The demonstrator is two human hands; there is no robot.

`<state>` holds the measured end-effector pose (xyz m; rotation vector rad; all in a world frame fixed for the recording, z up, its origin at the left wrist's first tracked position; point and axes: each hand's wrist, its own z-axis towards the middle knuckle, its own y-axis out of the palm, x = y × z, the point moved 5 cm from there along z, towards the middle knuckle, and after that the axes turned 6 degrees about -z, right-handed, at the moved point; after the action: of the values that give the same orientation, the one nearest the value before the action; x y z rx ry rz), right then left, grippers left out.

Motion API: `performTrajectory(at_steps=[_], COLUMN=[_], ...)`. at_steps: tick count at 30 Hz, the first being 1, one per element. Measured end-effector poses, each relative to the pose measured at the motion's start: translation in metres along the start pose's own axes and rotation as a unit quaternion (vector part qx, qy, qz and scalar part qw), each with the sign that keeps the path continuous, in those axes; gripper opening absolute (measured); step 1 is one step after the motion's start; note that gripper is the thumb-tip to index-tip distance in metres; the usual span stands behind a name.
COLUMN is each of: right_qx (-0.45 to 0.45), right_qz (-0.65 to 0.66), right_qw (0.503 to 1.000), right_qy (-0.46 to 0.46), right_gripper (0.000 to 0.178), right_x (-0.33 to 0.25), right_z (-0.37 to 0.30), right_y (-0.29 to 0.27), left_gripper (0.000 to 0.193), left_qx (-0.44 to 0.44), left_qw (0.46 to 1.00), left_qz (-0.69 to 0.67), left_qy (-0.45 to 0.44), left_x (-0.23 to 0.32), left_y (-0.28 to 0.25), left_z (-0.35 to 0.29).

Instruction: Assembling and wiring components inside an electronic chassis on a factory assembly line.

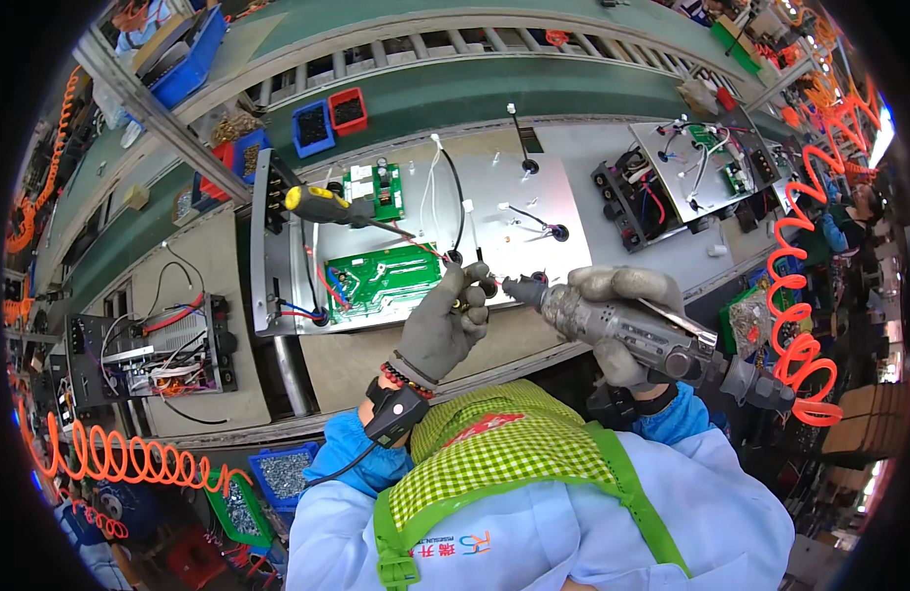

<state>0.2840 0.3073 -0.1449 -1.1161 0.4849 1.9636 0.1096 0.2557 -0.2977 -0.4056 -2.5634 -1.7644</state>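
In grey gloves, my right hand [627, 295] is wrapped round a grey air screwdriver [637, 330], its nose pointing left over a flat metal panel [534, 251]. My left hand [445, 320] is closed at the panel's near edge, close to the tool's tip; small brassy bits show at its fingers, too small to name. Two green circuit boards, a larger one [386, 281] and a smaller one [374, 189], sit on the panel among black and white wires [445, 187]. A yellow-handled screwdriver [322, 205] lies across the panel, its shaft running towards my left fingers.
A second unit with a metal panel [686, 182] stands at the right, an open wired chassis [150, 345] at the left. Small blue [314, 128] and red [348, 111] bins lie beyond. Orange coiled hoses [795, 286] hang at the right. A metal post [155, 103] rises at the left.
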Motion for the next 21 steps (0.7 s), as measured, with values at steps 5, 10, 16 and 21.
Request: performTrajectory(at_steps=[5,10,16,21], right_qx=[0.061,0.076,0.055,0.04], right_qz=[-0.141,-0.154,-0.182,-0.115], right_qw=[0.987,0.983,0.98,0.99], right_qy=[0.052,0.061,0.061,0.072], right_gripper=[0.04,0.039,0.042,0.044], right_x=[0.025,0.055,0.079,0.088], right_z=[0.003,0.019,0.025,0.03], right_y=[-0.041,-0.057,-0.074,-0.075], left_gripper=[0.052,0.052,0.053,0.036], left_qx=[0.109,0.231,0.266,0.275], left_qw=[0.859,0.588,0.484,0.563], left_qz=[0.427,0.503,0.627,0.586], left_qy=[0.26,0.59,0.55,0.513], left_x=[0.05,0.124,0.154,0.174], left_y=[-0.011,0.026,0.08,0.068], left_z=[-0.037,-0.086,-0.065,-0.062])
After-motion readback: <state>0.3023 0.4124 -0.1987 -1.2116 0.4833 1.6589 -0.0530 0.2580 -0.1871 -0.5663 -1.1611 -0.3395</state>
